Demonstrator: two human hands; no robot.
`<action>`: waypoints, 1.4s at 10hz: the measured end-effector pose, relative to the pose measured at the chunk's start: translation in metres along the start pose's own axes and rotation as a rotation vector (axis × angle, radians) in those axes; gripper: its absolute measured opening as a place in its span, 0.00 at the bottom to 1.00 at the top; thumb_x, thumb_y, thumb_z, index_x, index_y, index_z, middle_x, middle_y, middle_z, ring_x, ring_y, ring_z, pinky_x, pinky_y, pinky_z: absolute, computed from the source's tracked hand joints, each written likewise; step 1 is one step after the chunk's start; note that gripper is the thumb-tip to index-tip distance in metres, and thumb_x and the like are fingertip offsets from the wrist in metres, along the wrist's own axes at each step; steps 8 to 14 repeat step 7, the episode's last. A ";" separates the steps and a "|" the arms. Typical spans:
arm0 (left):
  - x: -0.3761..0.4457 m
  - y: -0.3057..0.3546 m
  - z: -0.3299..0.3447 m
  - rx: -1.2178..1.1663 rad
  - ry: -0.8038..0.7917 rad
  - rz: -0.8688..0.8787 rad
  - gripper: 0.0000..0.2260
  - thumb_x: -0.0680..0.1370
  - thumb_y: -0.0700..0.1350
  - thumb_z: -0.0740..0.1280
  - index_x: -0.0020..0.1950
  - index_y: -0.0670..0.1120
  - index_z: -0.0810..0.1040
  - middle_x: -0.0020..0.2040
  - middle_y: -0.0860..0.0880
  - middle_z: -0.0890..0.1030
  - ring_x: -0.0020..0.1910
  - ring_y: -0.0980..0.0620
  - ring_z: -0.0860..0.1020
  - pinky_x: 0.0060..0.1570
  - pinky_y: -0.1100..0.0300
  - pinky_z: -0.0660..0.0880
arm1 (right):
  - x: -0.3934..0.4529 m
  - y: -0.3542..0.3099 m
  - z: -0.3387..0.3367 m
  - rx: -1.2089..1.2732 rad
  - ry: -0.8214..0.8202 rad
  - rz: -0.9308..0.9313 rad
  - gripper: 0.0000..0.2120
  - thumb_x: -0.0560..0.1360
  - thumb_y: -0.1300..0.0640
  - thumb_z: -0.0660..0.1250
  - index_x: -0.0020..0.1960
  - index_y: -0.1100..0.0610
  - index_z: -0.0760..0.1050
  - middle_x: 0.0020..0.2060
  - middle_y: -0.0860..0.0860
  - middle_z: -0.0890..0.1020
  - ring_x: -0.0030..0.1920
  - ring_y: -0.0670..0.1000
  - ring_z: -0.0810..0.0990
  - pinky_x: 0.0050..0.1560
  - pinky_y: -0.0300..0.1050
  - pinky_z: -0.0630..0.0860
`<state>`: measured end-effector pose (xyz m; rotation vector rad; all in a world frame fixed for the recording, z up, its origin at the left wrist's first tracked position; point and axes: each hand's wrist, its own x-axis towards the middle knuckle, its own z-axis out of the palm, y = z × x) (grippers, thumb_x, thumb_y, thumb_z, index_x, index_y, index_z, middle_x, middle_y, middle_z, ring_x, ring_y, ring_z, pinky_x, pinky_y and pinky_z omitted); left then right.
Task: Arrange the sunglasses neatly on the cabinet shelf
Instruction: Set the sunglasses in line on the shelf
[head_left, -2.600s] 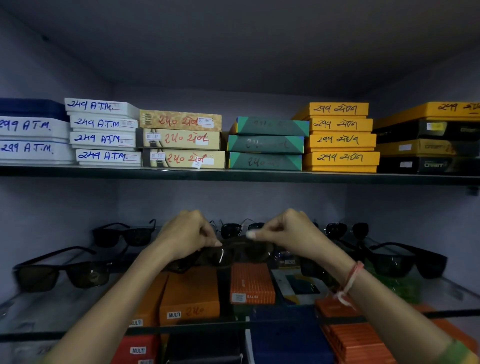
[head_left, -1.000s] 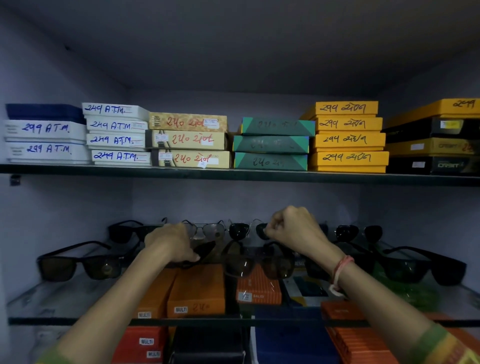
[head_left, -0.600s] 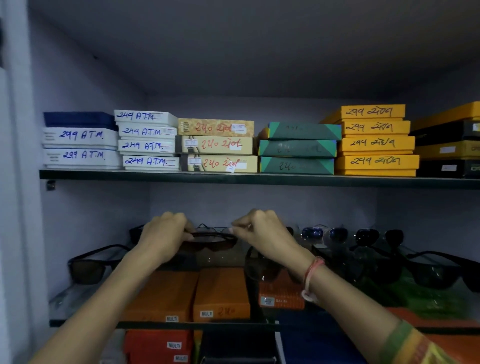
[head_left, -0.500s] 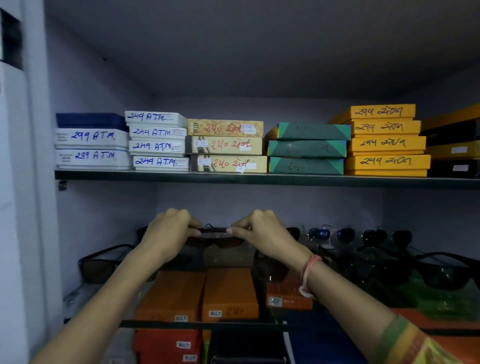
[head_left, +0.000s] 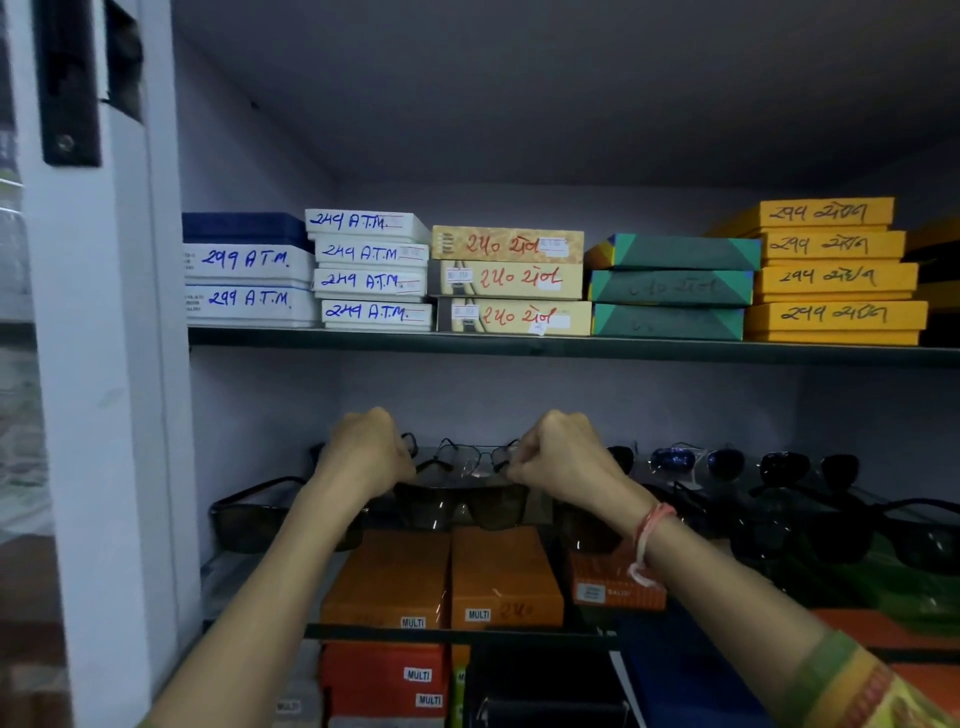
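Head cam: you've carried the brown sunglasses (head_left: 462, 505) leftward and set them lower on the glass shelf (head_left: 457, 633); left hand (head_left: 363, 457) and right hand (head_left: 563, 460) still pinch their ends. Nearly placed.

dark sunglasses (head_left: 462, 505) – unfolded, upright – on glass shelf (head_left: 457, 633)

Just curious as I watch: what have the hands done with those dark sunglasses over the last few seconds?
Both hands, left hand and right hand, carried the dark sunglasses leftward along the glass shelf, gripping each end throughout. The boxes above and other pairs stayed put.
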<state>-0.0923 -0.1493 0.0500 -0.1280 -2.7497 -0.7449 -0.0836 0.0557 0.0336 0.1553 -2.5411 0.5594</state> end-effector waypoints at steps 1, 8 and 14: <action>0.005 -0.005 0.009 -0.018 -0.040 -0.084 0.11 0.68 0.43 0.76 0.45 0.37 0.85 0.40 0.44 0.84 0.41 0.46 0.83 0.38 0.56 0.80 | 0.001 0.004 0.008 -0.030 -0.012 0.043 0.10 0.66 0.54 0.78 0.41 0.61 0.87 0.42 0.56 0.88 0.44 0.57 0.86 0.48 0.53 0.85; -0.004 0.004 0.016 0.113 0.021 -0.085 0.17 0.70 0.55 0.74 0.45 0.41 0.82 0.40 0.47 0.79 0.42 0.48 0.78 0.38 0.57 0.74 | -0.022 0.010 -0.001 -0.118 0.033 0.025 0.14 0.75 0.43 0.68 0.51 0.50 0.86 0.44 0.51 0.88 0.45 0.53 0.85 0.46 0.46 0.82; -0.004 0.004 0.016 0.113 0.021 -0.085 0.17 0.70 0.55 0.74 0.45 0.41 0.82 0.40 0.47 0.79 0.42 0.48 0.78 0.38 0.57 0.74 | -0.022 0.010 -0.001 -0.118 0.033 0.025 0.14 0.75 0.43 0.68 0.51 0.50 0.86 0.44 0.51 0.88 0.45 0.53 0.85 0.46 0.46 0.82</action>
